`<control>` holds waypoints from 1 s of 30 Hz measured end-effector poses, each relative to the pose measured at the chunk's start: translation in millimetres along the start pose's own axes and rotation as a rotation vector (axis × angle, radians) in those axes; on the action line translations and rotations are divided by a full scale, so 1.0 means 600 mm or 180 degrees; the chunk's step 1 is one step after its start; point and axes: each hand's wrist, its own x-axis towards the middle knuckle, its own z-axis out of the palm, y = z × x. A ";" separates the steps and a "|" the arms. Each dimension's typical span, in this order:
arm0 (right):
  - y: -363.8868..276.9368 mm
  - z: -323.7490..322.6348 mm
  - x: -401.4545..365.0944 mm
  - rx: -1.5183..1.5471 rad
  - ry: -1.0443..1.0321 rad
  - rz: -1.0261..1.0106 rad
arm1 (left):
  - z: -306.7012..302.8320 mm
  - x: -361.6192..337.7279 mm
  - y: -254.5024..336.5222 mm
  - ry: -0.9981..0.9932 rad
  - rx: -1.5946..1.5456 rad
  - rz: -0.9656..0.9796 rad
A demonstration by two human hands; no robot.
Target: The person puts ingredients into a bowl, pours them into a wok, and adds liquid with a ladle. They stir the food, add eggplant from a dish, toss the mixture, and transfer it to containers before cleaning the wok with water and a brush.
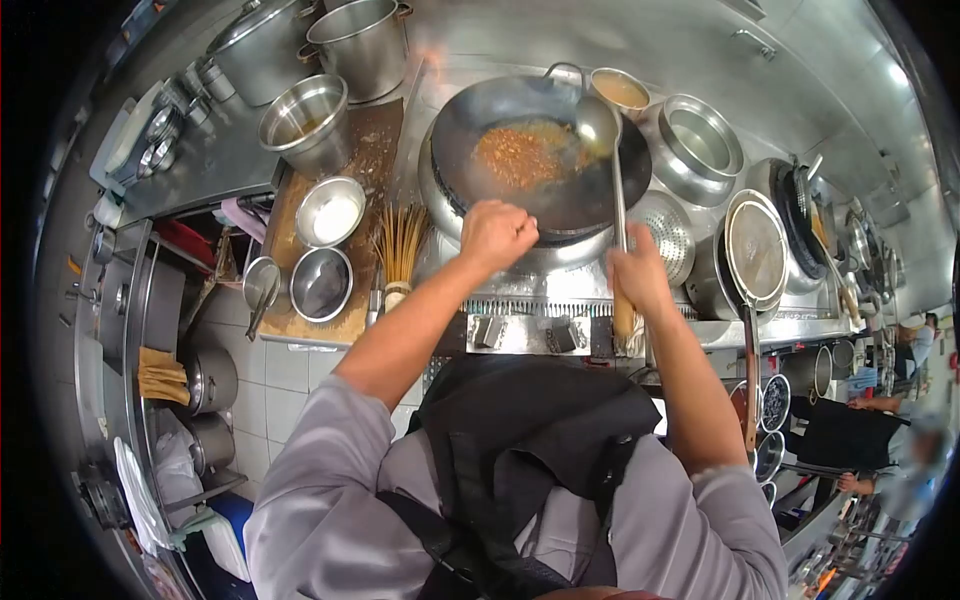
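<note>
Two bare hands work over a steel cooking desk, seen from the head camera looking down past grey sleeves and a dark apron.

The left hand is closed in a fist on the near rim of a wide, dark wok. The part it grips is hidden under the knuckles. The right hand is wrapped firmly around the wooden grip of a long ladle.

The ladle's long axis runs almost straight away from the right hand, up and slightly left. Its bowl rests inside the wok at the far right. Brown-orange food lies in the wok's middle, just left of the ladle's bowl and beyond the left hand. The right hand is the one linked to it.

A wooden board to the left carries metal bowls, with a bamboo brush beside them. A mesh strainer sits to the right. Another person stands at the far right edge.
</note>
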 end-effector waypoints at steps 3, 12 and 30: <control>-0.013 0.001 -0.067 0.1101 -0.0487 0.0704 | -0.008 0.000 -0.006 0.0031 0.0022 -0.0084; -0.002 0.079 0.012 0.0357 -0.0100 0.0247 | -0.005 0.004 -0.025 -0.0040 0.0083 -0.0165; -0.038 0.063 -0.061 0.1078 -0.0373 0.0759 | -0.021 0.004 -0.025 -0.0085 -0.0240 -0.0196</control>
